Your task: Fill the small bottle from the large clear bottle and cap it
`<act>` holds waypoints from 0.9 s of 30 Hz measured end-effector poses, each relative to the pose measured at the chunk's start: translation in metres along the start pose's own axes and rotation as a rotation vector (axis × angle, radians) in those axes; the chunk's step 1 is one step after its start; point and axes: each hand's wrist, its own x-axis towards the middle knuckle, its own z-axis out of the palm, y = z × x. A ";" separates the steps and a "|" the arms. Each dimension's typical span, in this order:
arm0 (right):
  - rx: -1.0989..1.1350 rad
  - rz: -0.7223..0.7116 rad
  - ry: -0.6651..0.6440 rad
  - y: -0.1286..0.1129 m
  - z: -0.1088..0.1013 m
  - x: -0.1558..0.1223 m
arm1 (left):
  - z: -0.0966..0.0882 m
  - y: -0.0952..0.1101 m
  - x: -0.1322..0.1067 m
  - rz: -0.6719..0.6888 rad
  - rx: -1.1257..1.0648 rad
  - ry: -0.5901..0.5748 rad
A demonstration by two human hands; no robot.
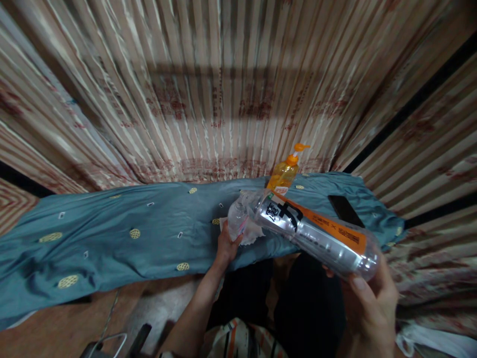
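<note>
My right hand [372, 293] grips the base end of a big clear plastic bottle [316, 231] with a silver and orange label. The bottle lies tilted, its neck pointing left and away from me. My left hand [228, 244] is closed round a see-through plastic piece [237, 219]; whether it is a cup or a bag I cannot tell. The bottle's neck end overlaps this piece, and contact between them is unclear. White crumpled tissue [253, 233] shows beneath and beside it. Just behind the bottle stands an orange pump bottle [283, 174] with yellow-orange liquid.
A dark phone-like slab [345, 211] lies on the right of the narrow surface, which is draped in teal patterned cloth [112, 233]. Striped curtains [223, 99] hang close behind and at both sides. Dark bars run along the sides.
</note>
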 end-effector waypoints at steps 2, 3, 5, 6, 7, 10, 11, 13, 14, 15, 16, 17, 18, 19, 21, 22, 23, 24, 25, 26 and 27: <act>0.007 -0.006 -0.004 -0.001 0.000 0.000 | 0.001 -0.001 0.000 -0.007 0.002 0.008; 0.010 -0.008 -0.008 -0.001 0.001 0.000 | 0.001 -0.001 0.000 -0.012 0.002 0.013; 0.012 -0.011 -0.012 -0.001 0.001 0.000 | 0.001 -0.002 0.000 -0.012 0.004 0.017; 0.009 -0.012 -0.012 -0.001 0.001 0.000 | 0.002 -0.003 0.000 -0.005 0.005 0.015; 0.003 -0.012 -0.011 -0.001 0.001 -0.001 | 0.002 -0.003 0.000 0.002 0.004 0.013; 0.000 -0.003 -0.010 0.001 0.000 -0.001 | 0.002 -0.004 0.000 0.016 -0.002 0.009; 0.005 -0.001 -0.008 0.001 0.001 0.000 | 0.002 -0.005 0.000 0.018 -0.006 0.010; 0.018 0.003 -0.004 0.001 0.001 0.000 | 0.002 -0.005 0.000 0.014 -0.009 0.017; 0.024 0.003 -0.004 0.001 0.001 0.000 | 0.002 -0.005 0.000 0.009 -0.008 0.019; 0.027 0.002 -0.004 0.001 0.002 0.001 | 0.003 -0.005 0.000 0.002 -0.004 0.020; 0.027 0.002 -0.006 0.001 0.002 0.001 | 0.002 -0.005 0.000 -0.004 0.001 0.019; 0.026 0.005 -0.007 0.000 0.002 0.001 | 0.002 -0.004 0.001 -0.006 0.004 0.017; 0.024 0.010 -0.009 0.000 0.001 0.001 | 0.002 -0.004 0.001 -0.005 0.006 0.015; 0.021 0.011 -0.011 0.000 0.001 0.001 | 0.002 -0.004 0.001 -0.005 0.005 0.015; 0.016 0.016 -0.009 0.001 -0.001 0.000 | 0.002 -0.003 0.001 -0.007 0.001 0.015; 0.014 0.019 -0.007 0.002 -0.002 0.000 | 0.002 -0.003 0.000 -0.008 -0.002 0.011; 0.012 0.021 -0.005 0.003 -0.003 0.000 | 0.002 -0.003 0.000 -0.008 -0.002 0.007; 0.011 0.021 -0.004 0.003 -0.003 0.000 | 0.002 -0.003 0.000 -0.006 0.000 0.003; 0.011 0.020 -0.003 0.004 -0.004 -0.001 | 0.002 -0.003 0.000 -0.001 0.003 0.002; 0.013 0.015 -0.005 0.004 -0.004 -0.001 | 0.002 -0.003 0.000 0.004 0.007 0.004; 0.017 0.008 -0.008 0.004 -0.004 -0.001 | 0.002 -0.004 0.000 0.006 0.010 0.007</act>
